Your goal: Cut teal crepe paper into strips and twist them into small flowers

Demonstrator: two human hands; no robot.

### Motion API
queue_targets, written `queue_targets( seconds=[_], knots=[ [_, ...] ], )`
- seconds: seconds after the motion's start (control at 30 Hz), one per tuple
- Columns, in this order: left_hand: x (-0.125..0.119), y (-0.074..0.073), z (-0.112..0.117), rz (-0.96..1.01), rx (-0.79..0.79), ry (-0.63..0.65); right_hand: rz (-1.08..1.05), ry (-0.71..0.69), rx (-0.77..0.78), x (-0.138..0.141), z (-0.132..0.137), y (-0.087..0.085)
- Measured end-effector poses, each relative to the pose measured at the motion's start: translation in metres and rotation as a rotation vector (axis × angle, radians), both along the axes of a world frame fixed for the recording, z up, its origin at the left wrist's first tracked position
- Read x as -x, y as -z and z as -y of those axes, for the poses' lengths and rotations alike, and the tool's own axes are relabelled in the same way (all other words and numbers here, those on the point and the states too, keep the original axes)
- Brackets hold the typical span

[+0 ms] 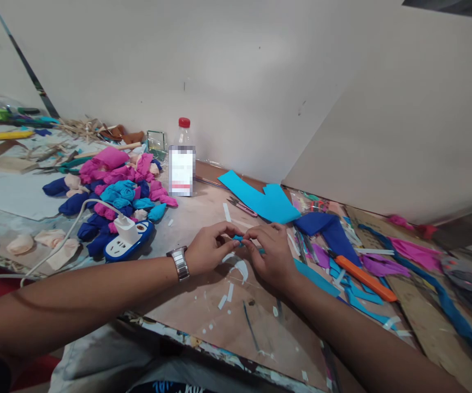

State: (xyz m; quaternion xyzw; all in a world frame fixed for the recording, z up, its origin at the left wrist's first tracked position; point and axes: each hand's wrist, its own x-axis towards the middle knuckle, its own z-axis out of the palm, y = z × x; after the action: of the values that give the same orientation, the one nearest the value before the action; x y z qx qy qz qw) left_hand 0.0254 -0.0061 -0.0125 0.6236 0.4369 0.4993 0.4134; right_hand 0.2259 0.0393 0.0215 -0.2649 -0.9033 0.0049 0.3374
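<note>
Over the middle of the worktable (203,316), both hands come together on a small blue piece of material (238,238). My left hand (208,246), with a metal watch on its wrist, pinches one side of it between thumb and fingers. From the other side my right hand (272,252) closes its fingertips on the same piece. Much of the piece is hidden by the fingers. Just beyond the hands lie a pair of thread snips (242,207) and bright blue sheets (256,199). Narrow white scraps (230,292) are scattered in front.
A pile of pink, blue and navy fabric bundles (113,180) lies left, beside a power strip (127,243) with a white plug and cable. A phone (182,170) leans on a red-capped bottle (184,134). An orange utility knife (365,277) rests among strips at right.
</note>
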Motion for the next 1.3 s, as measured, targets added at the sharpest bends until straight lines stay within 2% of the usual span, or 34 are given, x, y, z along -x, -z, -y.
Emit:
queue_targets(
  seconds=[0.33, 0.53, 0.8, 1.3],
  knots=[
    [0.0005, -0.0068, 0.0002, 0.002, -0.018, -0.032, 0.018, 0.016, -0.028, 0.001, 0.0002, 0.0013],
    [0.0007, -0.0049, 0.0012, -0.02, -0.057, -0.019, -0.005, 0.016, -0.005, 0.0009, 0.001, 0.001],
    [0.0009, -0.002, 0.0007, -0.037, -0.021, 0.009, -0.018, 0.017, -0.007, 0.0008, -0.0003, 0.0019],
    [-0.0005, -0.0039, 0.0005, 0.045, 0.005, 0.014, -0.023, 0.016, -0.006, 0.0005, 0.0014, -0.0002]
  ],
)
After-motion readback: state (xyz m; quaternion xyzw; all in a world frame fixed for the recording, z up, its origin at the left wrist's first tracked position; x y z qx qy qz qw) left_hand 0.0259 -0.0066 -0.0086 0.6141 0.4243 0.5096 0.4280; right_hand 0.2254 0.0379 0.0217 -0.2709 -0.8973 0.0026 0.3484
